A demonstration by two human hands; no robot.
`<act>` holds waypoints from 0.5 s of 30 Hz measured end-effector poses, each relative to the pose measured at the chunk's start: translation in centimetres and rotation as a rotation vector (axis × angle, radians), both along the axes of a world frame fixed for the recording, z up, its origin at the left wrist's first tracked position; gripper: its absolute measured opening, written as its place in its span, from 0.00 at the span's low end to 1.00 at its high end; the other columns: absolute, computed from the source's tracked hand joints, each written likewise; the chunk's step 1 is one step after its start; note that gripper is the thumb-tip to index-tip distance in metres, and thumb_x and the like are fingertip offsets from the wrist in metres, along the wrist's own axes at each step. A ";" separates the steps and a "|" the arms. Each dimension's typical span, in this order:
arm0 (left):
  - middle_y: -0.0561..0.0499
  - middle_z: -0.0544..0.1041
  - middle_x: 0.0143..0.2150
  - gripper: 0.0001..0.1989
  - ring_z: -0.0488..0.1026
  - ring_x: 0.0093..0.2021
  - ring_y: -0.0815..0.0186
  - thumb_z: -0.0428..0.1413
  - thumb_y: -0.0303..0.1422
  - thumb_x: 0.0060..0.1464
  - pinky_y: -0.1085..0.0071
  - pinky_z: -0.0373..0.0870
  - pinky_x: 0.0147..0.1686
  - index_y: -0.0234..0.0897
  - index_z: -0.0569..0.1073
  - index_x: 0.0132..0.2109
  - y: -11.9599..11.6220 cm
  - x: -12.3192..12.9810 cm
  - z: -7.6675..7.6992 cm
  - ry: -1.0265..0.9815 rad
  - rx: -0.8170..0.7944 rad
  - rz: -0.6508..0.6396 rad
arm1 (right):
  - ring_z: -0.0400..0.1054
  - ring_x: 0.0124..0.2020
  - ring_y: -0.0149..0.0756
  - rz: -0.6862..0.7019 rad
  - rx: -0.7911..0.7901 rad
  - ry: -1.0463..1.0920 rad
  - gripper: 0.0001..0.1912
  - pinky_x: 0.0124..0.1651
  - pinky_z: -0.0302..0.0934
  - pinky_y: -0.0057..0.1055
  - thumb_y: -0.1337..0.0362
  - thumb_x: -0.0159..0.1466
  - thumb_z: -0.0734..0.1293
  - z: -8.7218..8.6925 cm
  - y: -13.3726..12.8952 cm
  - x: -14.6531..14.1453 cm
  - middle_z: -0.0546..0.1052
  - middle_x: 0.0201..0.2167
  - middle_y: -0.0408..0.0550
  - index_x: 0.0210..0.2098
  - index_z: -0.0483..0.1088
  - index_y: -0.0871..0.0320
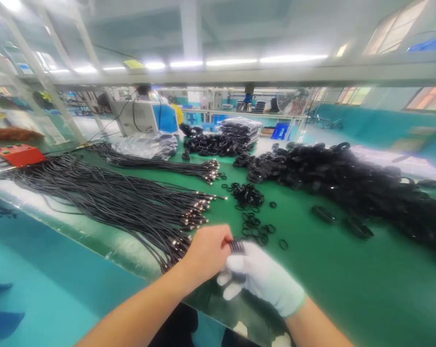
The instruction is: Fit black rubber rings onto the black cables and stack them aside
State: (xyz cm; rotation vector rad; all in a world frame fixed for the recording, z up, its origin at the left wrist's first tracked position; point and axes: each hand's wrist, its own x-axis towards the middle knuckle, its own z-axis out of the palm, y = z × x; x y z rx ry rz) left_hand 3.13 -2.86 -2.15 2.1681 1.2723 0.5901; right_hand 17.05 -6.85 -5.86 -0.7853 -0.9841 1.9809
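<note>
At the bench's (pixel 311 289) near edge we see both hands meeting. The bare left hand (pixel 206 253) has its fingers pinched shut on a small stack of black rings (pixel 237 246); the gloved right hand (pixel 261 279) curls closed around the same stack from below. Loose rings (pixel 256 229) lie just beyond the hands. Black cables (pixel 124 202) with metal tips fan toward the left edge. A large heap of coiled black parts (pixel 348 178) fills the right side. An orange box (pixel 18 154) sits at the far left corner.
</note>
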 end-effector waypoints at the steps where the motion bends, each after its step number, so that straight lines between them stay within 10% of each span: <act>1: 0.54 0.74 0.25 0.09 0.69 0.27 0.67 0.49 0.22 0.46 0.74 0.62 0.28 0.37 0.73 0.30 0.1 0.0 -0.2 -0.003 0.007 -0.007 | 0.71 0.31 0.37 0.006 -0.007 -0.006 0.15 0.28 0.70 0.31 0.62 0.55 0.70 0.1 0.1 0.1 0.72 0.31 0.52 0.38 0.68 0.65; 7: 0.53 0.76 0.35 0.12 0.71 0.32 0.67 0.53 0.30 0.49 0.73 0.66 0.33 0.39 0.73 0.43 4.1 0.0 -0.5 -0.005 0.006 -0.148 | 0.68 0.26 0.33 -0.272 -0.018 0.079 0.14 0.23 0.64 0.26 0.62 0.54 0.72 1.2 1.4 3.6 0.72 0.26 0.47 0.36 0.68 0.62; 15: 0.52 0.73 0.34 0.06 0.70 0.37 0.62 0.54 0.25 0.46 0.71 0.61 0.38 0.41 0.73 0.31 7.4 4.4 -3.8 0.141 0.043 -0.248 | 0.72 0.38 0.46 -0.552 -0.014 0.080 0.21 0.34 0.68 0.39 0.59 0.53 0.74 1.5 2.0 7.5 0.75 0.32 0.50 0.42 0.67 0.60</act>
